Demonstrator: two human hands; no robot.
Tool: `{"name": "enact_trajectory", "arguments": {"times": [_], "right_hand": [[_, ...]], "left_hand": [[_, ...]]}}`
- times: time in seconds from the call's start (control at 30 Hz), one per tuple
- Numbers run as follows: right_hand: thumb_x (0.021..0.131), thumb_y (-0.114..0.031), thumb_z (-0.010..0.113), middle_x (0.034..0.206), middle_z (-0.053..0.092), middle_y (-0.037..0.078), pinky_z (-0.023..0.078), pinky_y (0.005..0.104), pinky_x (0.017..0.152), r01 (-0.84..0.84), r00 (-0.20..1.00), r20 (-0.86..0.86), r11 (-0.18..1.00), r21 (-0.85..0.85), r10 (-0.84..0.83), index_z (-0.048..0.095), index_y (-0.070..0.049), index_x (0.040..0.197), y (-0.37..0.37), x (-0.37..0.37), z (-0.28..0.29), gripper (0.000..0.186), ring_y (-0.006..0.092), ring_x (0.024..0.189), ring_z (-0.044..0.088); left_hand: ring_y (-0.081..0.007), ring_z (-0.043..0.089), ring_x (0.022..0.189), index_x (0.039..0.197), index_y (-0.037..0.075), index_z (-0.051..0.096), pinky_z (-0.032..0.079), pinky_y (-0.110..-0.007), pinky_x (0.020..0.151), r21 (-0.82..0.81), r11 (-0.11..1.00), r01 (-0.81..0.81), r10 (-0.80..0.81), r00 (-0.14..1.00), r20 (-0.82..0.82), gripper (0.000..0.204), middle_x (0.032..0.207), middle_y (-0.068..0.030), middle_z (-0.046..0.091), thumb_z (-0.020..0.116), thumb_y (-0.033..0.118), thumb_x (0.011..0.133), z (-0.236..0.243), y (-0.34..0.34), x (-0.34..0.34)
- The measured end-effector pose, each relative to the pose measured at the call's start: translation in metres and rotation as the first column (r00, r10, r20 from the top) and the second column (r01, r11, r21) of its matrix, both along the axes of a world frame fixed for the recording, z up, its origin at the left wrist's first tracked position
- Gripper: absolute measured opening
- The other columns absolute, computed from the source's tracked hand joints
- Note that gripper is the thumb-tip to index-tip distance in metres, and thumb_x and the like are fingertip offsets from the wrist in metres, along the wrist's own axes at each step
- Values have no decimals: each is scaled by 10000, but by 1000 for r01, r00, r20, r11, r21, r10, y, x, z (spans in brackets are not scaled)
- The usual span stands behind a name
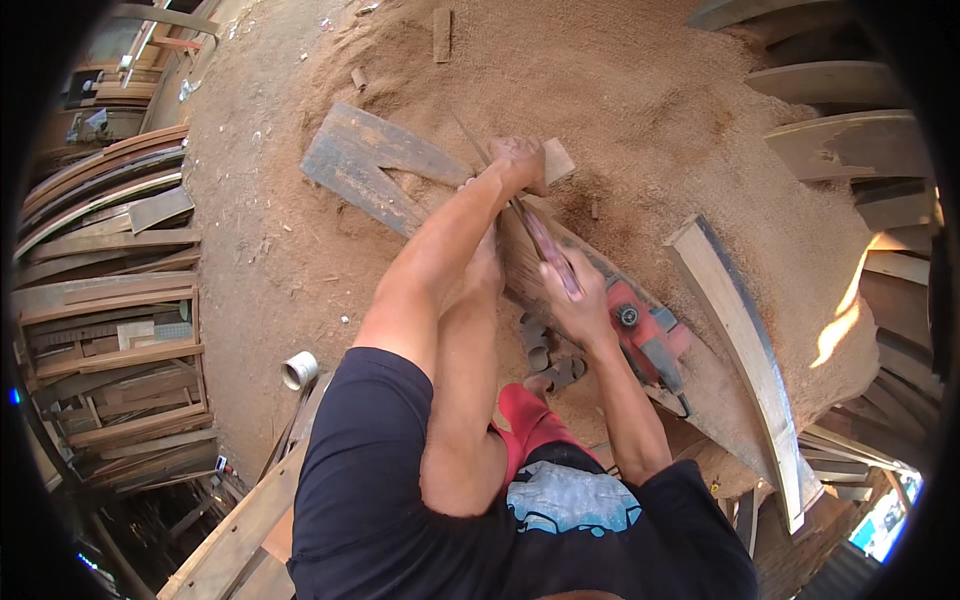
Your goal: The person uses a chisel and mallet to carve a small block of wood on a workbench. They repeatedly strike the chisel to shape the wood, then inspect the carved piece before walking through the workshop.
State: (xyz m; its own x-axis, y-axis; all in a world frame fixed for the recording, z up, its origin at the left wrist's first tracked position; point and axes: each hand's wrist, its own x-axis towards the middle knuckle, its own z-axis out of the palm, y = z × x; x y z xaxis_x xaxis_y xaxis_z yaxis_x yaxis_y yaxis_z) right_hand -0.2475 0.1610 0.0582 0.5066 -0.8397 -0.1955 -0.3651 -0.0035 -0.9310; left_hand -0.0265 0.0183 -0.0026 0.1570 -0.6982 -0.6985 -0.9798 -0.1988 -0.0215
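My right hand [578,300] is closed around the purplish-brown handle of a long, thin-bladed tool [548,245], seen nearly edge-on and angled up and away to the left. My left hand [516,160] is closed on a small pale wood piece [557,163], beside the blade. A weathered board with a V-shaped notch [340,155] lies beneath, reaching to the upper left. My bare left leg [465,380] comes up against it under my left arm. A red power planer [645,340] rests on a long board [690,370], just right of my right hand.
A curved plank [735,330] lies at the right. Sawdust [620,90] covers the ground. Stacked lumber [110,350] lines the left, with curved timbers [830,140] at the right. A white cylindrical container [298,370] stands at the lower left, and dark sandals [560,372] lie near my foot.
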Motion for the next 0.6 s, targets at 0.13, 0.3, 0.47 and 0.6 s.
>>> {"name": "enact_trajectory", "arguments": {"times": [0.13, 0.3, 0.47, 0.6], "right_hand": [[916, -140, 674, 1072, 695, 205, 523, 365, 885, 0, 998, -57, 1000, -19, -1, 597, 9, 1280, 57, -95, 76, 401, 305, 1021, 693], [921, -123, 657, 989, 693, 181, 529, 373, 815, 9, 997, -72, 998, -68, -14, 609, 25, 1255, 57, -88, 91, 369, 281, 900, 686], [926, -208, 689, 998, 702, 192, 530, 394, 765, -22, 1000, 18, 995, -99, 24, 630, 15, 1203, -20, 29, 0, 360, 314, 802, 674], [923, -201, 685, 1079, 705, 203, 539, 389, 801, -7, 1000, 2, 992, -128, 8, 612, 6, 1250, -2, 9, -7, 394, 330, 869, 700]], "left_hand": [[-303, 584, 1276, 1358, 21, 522, 465, -450, 1023, -65, 997, 41, -40, 999, 11, 761, 1331, -175, 621, 752, 361, 717, 6, 2, 1], [-297, 630, 1210, 1321, 25, 552, 493, -421, 976, -78, 990, 119, -117, 993, 26, 743, 1249, -168, 669, 776, 343, 688, 1, -1, 0], [-295, 624, 1221, 1316, 19, 552, 492, -421, 978, -71, 991, 114, -112, 993, 38, 804, 1274, -154, 662, 811, 416, 667, -1, -2, -1], [-311, 581, 1280, 1376, 8, 491, 469, -446, 1012, 23, 997, 73, -71, 995, -65, 881, 1385, -145, 602, 800, 460, 685, -2, -7, 8]]}}
